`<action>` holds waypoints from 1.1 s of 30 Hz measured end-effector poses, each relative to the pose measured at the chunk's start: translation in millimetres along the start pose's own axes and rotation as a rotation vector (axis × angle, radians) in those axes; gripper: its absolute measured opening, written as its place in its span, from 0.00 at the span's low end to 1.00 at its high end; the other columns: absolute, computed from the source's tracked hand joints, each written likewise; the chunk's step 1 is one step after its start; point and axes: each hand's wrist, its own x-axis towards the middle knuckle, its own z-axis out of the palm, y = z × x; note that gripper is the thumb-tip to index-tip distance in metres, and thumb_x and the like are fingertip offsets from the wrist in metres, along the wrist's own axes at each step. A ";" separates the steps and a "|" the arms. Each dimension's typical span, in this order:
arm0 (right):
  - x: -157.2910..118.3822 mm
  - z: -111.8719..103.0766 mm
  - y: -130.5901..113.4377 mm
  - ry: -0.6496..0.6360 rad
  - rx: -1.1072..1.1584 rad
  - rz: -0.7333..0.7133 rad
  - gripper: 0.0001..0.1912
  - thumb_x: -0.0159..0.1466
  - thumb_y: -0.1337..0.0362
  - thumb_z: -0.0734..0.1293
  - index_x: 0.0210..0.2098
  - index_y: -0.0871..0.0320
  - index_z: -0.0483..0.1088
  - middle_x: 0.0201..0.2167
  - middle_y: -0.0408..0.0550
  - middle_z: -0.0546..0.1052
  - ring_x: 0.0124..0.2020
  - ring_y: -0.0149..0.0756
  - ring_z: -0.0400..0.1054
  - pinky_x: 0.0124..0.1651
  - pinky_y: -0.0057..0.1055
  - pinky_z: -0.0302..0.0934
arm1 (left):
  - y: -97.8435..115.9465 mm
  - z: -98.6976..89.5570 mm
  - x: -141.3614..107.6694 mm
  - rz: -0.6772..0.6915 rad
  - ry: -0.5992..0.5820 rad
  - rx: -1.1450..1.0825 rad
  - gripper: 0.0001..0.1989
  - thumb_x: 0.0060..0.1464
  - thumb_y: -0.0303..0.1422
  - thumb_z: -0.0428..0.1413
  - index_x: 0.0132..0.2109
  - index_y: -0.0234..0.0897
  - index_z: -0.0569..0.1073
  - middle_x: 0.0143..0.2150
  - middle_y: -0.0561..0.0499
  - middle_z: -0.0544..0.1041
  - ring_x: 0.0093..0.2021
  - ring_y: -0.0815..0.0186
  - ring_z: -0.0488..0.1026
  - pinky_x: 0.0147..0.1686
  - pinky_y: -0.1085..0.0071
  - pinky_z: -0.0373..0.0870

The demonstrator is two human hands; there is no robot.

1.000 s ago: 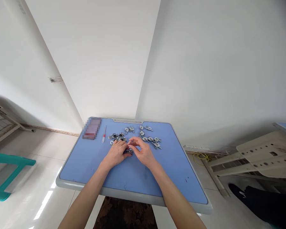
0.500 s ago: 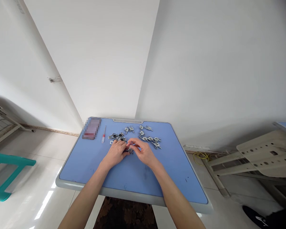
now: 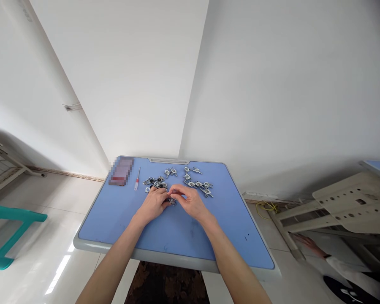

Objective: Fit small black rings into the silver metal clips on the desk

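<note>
Silver metal clip (image 3: 171,201), seemingly, pinched between both hands (image 3: 152,205) (image 3: 192,203).

No words, numbers or brand names are readable anywhere in this view. A pixelated rectangular object (image 3: 121,170) is lying on the blue surface (image 3: 177,240), its markings blurred beyond reading. The small metal fittings (image 3: 193,183) are showing no legible stamping, and a white mark on a dark object (image 3: 345,293) on the floor is staying too blurred to identify.
</note>
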 end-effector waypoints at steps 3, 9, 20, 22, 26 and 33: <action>-0.1 -2.6 -0.3 -0.039 0.044 0.007 0.09 0.63 0.67 0.59 0.36 0.54 0.70 0.33 0.45 0.76 0.37 0.36 0.70 0.41 0.33 0.65 | -0.5 0.7 0.4 0.005 0.004 0.007 0.04 0.60 0.30 0.51 0.37 0.37 0.70 0.35 0.50 0.73 0.37 0.62 0.70 0.38 0.65 0.58; 1.6 -5.8 -1.9 -0.093 0.047 0.003 0.11 0.63 0.70 0.58 0.38 0.54 0.71 0.34 0.45 0.76 0.36 0.35 0.69 0.39 0.31 0.62 | 1.0 0.4 0.3 0.022 0.018 0.001 0.02 0.59 0.29 0.52 0.38 0.37 0.70 0.36 0.50 0.74 0.37 0.62 0.69 0.39 0.65 0.57; 7.8 -4.7 3.0 -0.114 0.097 0.030 0.12 0.62 0.69 0.59 0.42 0.55 0.70 0.31 0.45 0.75 0.35 0.35 0.69 0.39 0.32 0.64 | -1.2 1.7 1.3 0.063 0.005 -0.076 0.06 0.56 0.28 0.56 0.42 0.37 0.69 0.43 0.49 0.75 0.44 0.61 0.70 0.44 0.64 0.59; 6.7 -2.5 3.0 -0.084 0.073 0.021 0.12 0.63 0.67 0.59 0.45 0.55 0.69 0.32 0.45 0.74 0.35 0.35 0.69 0.39 0.33 0.65 | 1.2 1.4 1.4 0.052 0.015 -0.087 0.06 0.56 0.29 0.56 0.42 0.38 0.70 0.42 0.49 0.75 0.44 0.60 0.70 0.45 0.63 0.59; 2.7 -0.7 3.9 0.004 -0.024 -0.047 0.12 0.63 0.65 0.60 0.45 0.53 0.69 0.37 0.47 0.74 0.38 0.36 0.68 0.43 0.36 0.65 | 8.9 0.6 0.6 0.024 0.056 -0.072 0.06 0.54 0.29 0.55 0.41 0.37 0.70 0.41 0.48 0.75 0.42 0.60 0.70 0.43 0.62 0.59; 0.6 -5.2 3.7 -0.014 -0.061 -0.043 0.11 0.64 0.64 0.60 0.45 0.52 0.70 0.36 0.48 0.69 0.32 0.34 0.64 0.33 0.31 0.65 | 14.0 0.9 2.1 0.011 0.061 -0.073 0.11 0.52 0.38 0.58 0.41 0.38 0.70 0.39 0.48 0.75 0.42 0.59 0.70 0.42 0.62 0.59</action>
